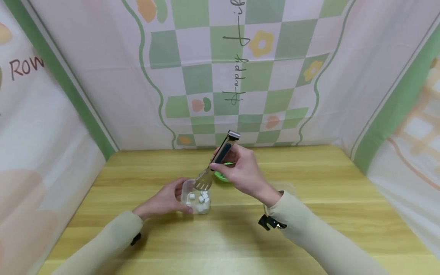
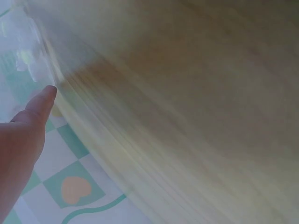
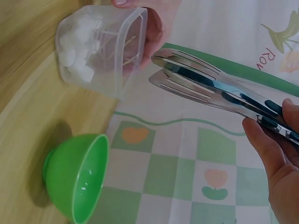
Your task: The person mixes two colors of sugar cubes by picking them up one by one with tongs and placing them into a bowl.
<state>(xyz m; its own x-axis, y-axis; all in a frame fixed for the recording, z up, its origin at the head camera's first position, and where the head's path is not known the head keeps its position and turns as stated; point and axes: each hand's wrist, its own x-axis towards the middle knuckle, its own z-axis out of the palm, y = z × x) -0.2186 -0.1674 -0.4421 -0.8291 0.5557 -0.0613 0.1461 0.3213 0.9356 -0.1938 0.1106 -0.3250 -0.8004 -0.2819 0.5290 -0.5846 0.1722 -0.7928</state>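
Note:
My left hand (image 1: 168,198) grips a clear plastic container (image 1: 185,202) from its left side, thumb at the front and fingers behind. Several small white cubes (image 1: 201,199) lie at the bottom of this container. Metal serving tongs (image 3: 201,81) with slotted ends and dark handle grips are pinched in my right hand (image 1: 242,170). Their tips point down over the container's rim; in the right wrist view the two ends are slightly apart with nothing between them. A bright green bowl (image 3: 70,179) stands beyond my right hand, which partly hides it in the head view.
Under the right wrist a clear plastic object (image 1: 290,188) lies on the wooden table (image 1: 223,244), mostly covered by the sleeve. Patterned cloth (image 1: 192,46) hangs at the back and both sides of the table. Small shiny specks show inside the bowl.

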